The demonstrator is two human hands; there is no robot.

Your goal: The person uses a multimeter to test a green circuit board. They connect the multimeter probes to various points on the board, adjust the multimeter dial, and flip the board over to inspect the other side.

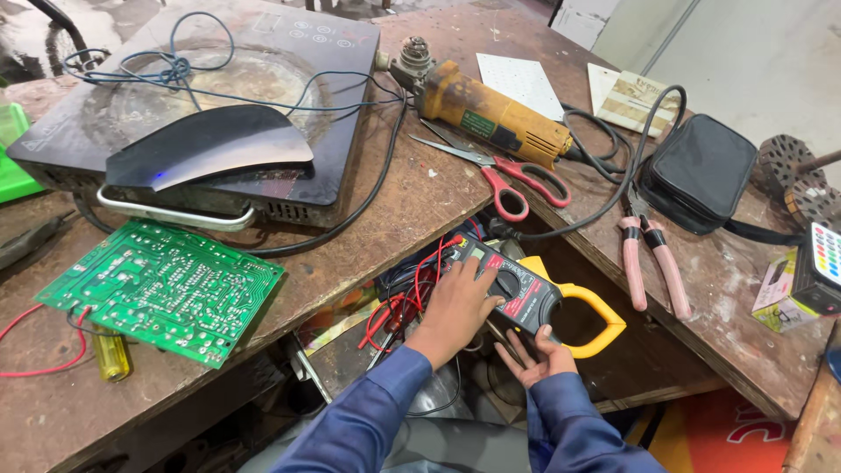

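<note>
The clamp meter (526, 293) sits in a gap below the bench (412, 201), amid red wires (399, 307); likely light, rigid plastic, best gripped around its body. Left hand (460, 307) lies flat on it; right hand (536, 357) cups its lower end

The table (412, 210) is rough, worn wood, stained and matt. The meter (517, 293) has a matt dark plastic body with smooth yellow plastic jaws. The cooktop (219, 79) is glossy dark glass. The scissors (499, 171) have bare metal blades and red plastic handles. The pouch (701, 171) is black cloth.
</note>
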